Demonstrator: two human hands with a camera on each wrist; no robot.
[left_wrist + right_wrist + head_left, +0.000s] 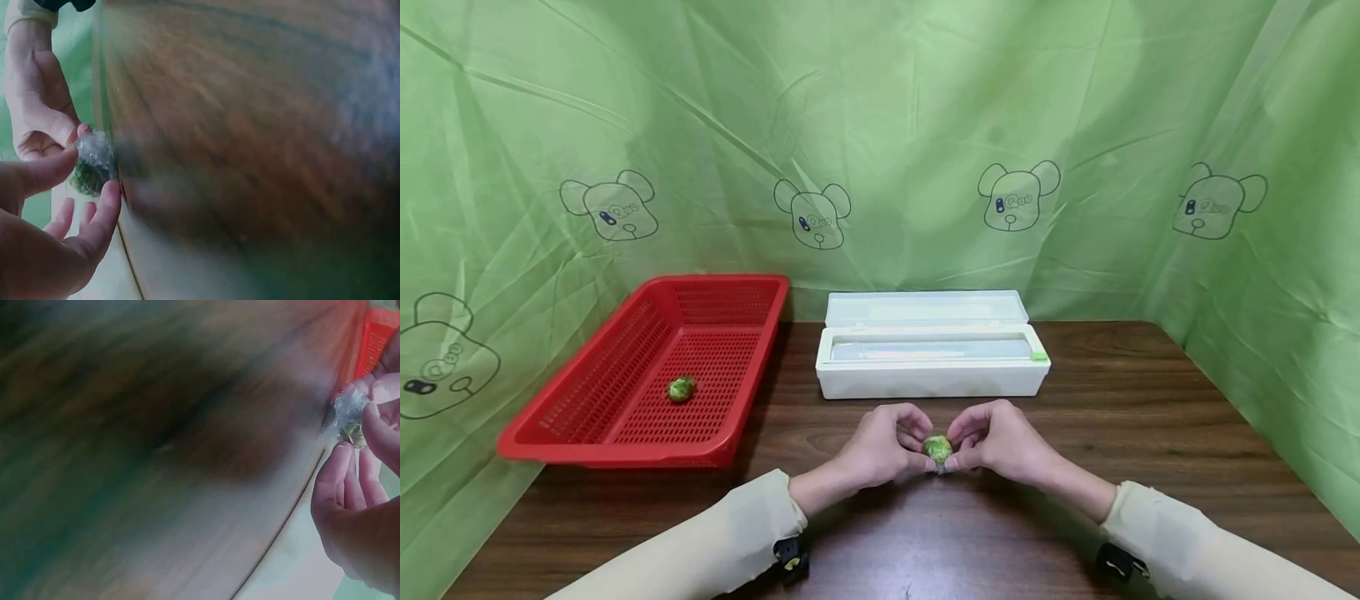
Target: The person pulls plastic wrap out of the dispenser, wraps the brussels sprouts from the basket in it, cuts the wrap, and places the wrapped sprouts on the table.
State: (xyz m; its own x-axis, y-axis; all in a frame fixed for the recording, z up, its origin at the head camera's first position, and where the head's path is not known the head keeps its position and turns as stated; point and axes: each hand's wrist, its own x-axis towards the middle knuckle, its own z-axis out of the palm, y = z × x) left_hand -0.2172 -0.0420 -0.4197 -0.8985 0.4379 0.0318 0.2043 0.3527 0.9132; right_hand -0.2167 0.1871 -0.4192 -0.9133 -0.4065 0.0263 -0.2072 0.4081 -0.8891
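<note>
Both hands hold one Brussels sprout (937,448) just above the table, in front of the white box. Clear plastic film (94,147) lies round part of it, crumpled on one side. The left hand (880,443) has its thumb and fingers curved about the sprout's left side. From the right, the right hand (1009,443) pinches it, with the thumb low near the film. In the right wrist view the wrapped sprout (351,434) shows between the fingertips of both hands. A second Brussels sprout (681,389) lies in the red basket (730,451).
A long white cling film dispenser (932,383) stands behind the hands, its clear lid (925,307) raised and a roll visible inside. The red basket is at the left of the wooden table (1150,433). Green cloth (910,100) hangs behind and at the sides.
</note>
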